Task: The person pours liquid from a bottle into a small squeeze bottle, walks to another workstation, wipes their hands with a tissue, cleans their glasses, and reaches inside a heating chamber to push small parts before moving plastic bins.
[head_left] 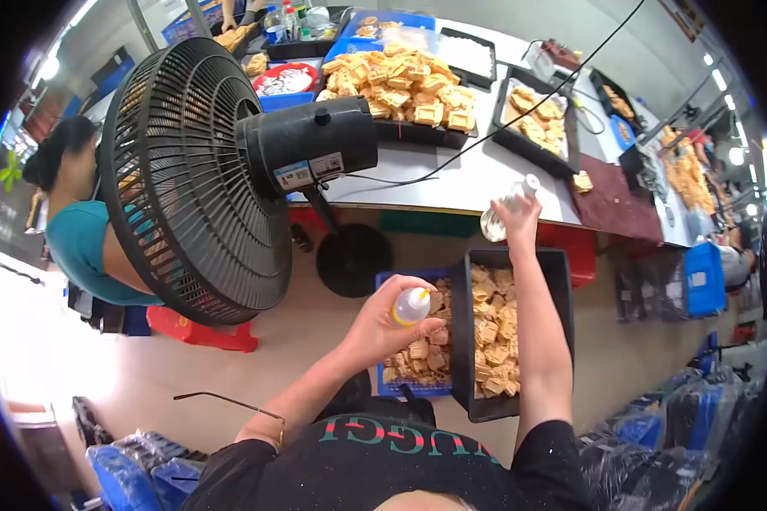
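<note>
My left hand [375, 328] is wrapped round a small squeeze bottle [410, 307] with a white top, a yellow tip and a yellow band. It is held above the blue crate [383, 368], in which many tan moulded pieces [418, 362] lie. Farther forward, at the table's front edge, my right hand [522, 223] grips a clear bottle [492, 226]. That bottle is tilted, its pale cap end beyond my fingers. Under my right forearm stands a black bin [462, 341] with more tan pieces [493, 328].
A large black fan [196, 183] stands at the left, near a seated person in teal [77, 247]. Tan pieces [400, 81] are heaped on the white table [460, 183], beside a black tray [504, 128]. A dark cable [520, 115] crosses above. Red stools [200, 330] stand below.
</note>
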`<action>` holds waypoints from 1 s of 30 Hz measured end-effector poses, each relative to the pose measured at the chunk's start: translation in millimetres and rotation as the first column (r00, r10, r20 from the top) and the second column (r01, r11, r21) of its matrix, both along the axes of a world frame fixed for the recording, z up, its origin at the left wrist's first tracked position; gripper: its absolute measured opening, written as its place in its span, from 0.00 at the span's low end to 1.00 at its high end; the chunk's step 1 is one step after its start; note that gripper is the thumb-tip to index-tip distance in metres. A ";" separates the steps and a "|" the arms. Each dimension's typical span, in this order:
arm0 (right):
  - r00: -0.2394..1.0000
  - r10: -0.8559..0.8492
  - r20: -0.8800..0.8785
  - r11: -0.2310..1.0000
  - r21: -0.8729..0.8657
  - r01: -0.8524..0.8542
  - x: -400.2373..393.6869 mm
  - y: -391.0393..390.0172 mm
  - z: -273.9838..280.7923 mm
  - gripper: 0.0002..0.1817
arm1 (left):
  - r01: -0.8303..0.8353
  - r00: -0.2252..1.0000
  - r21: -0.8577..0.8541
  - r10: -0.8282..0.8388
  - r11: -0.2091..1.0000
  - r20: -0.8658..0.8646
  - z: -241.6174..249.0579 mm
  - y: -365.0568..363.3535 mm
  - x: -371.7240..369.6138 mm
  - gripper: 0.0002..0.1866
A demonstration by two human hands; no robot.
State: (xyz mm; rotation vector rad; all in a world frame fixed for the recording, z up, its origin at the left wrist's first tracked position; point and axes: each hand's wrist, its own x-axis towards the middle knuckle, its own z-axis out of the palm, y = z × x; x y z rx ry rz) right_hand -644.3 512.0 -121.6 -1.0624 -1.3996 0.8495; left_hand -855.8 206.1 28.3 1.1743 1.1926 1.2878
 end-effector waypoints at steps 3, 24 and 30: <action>0.981 -0.043 0.190 0.995 -0.081 0.059 -21.1 28.5 14.4 0.51 | -0.149 0.988 -0.036 0.150 0.988 0.027 -4.7 -6.3 13.7 0.21; 0.752 0.633 0.184 0.772 -0.225 -0.594 -17.6 -112.3 186.1 0.13 | -0.245 0.950 -0.094 0.258 0.965 0.176 3.9 77.1 31.2 0.20; 0.712 0.544 0.444 0.793 0.005 -0.610 -55.6 -134.1 212.6 0.14 | -0.349 0.886 0.294 0.416 0.890 -0.207 6.9 76.4 25.3 0.23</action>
